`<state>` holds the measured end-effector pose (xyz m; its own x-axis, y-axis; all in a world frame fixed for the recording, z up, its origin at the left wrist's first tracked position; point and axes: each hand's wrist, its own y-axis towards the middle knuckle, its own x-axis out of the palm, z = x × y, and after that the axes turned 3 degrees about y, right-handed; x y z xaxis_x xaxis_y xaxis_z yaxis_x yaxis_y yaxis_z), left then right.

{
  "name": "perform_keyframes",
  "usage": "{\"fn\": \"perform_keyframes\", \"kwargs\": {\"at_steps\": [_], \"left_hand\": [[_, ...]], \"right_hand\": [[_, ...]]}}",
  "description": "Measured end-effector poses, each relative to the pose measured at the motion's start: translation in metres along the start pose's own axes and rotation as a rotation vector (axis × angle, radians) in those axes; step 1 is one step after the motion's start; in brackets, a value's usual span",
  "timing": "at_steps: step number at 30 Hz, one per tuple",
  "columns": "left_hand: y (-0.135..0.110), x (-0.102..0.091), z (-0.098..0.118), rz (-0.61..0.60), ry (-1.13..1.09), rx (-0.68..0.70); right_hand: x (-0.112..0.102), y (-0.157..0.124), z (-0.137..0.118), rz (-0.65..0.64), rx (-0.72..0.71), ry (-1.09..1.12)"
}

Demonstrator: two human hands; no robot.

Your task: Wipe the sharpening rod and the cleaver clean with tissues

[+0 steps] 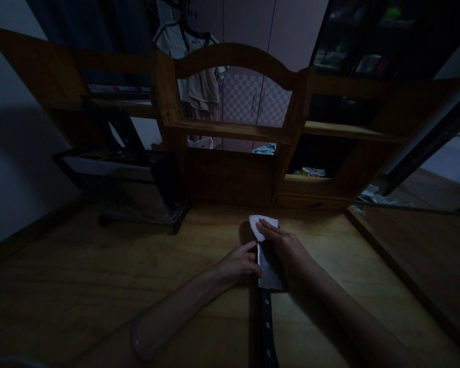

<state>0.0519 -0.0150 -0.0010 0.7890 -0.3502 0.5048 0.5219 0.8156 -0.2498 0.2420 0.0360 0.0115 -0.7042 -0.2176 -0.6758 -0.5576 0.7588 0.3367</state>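
A knife lies on the tabletop, its black riveted handle pointing toward me. White paper covers the blade, so the metal itself is hidden. A gap or fold crosses the paper partway up. My right hand grips the upper part of the paper from the right, fingers pressed over its top face. On the other side, my left hand holds the paper's left edge, with curled fingers against it. A clear band circles the left forearm.
A wooden shelf unit with open compartments stands along the back of the table. To the left is a black-framed rack or box. A raised wooden edge runs down the right side. Clothes hang behind the shelf.
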Motion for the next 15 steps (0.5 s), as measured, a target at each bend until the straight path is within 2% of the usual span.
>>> {"fn": "perform_keyframes", "kwargs": {"at_steps": [6,12,15], "left_hand": [[-0.002,-0.001,0.001,-0.022,0.017,0.003],[-0.002,0.0,0.002,-0.006,-0.017,0.0],[-0.003,-0.001,0.001,-0.023,-0.044,0.03]], "right_hand": [[-0.007,0.0,0.02,0.052,0.068,-0.154],[-0.018,-0.004,0.024,0.03,0.191,-0.388],[-0.021,-0.007,0.024,0.096,0.209,-0.432]]}}
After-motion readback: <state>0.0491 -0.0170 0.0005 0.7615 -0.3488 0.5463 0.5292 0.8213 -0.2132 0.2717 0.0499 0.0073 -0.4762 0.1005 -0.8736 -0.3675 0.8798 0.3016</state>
